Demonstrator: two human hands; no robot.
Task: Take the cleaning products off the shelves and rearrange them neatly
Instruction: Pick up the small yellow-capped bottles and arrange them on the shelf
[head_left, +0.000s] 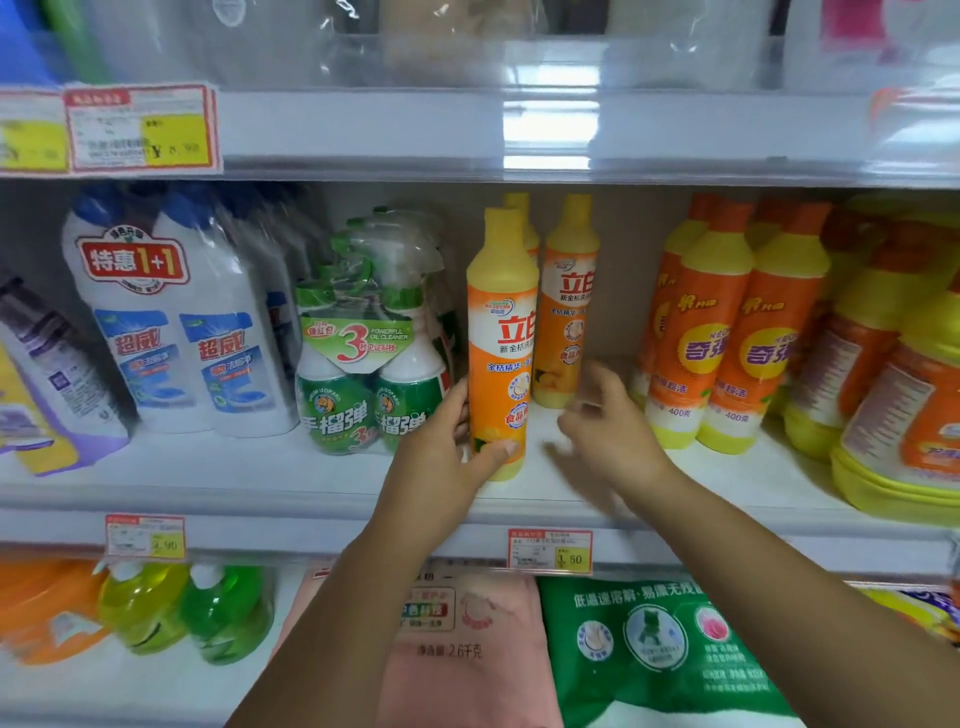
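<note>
My left hand grips the lower part of a tall yellow-and-orange dish-soap bottle that stands upright near the front of the middle shelf. My right hand hovers just right of it, blurred, with relaxed fingers holding nothing. Two matching bottles stand behind: one at the back right, another mostly hidden.
Green spray-cleaner twin pack stands left of the held bottle, white toilet-cleaner bottles further left. Orange detergent bottles and big yellow jugs fill the right. Bags lie on the shelf below.
</note>
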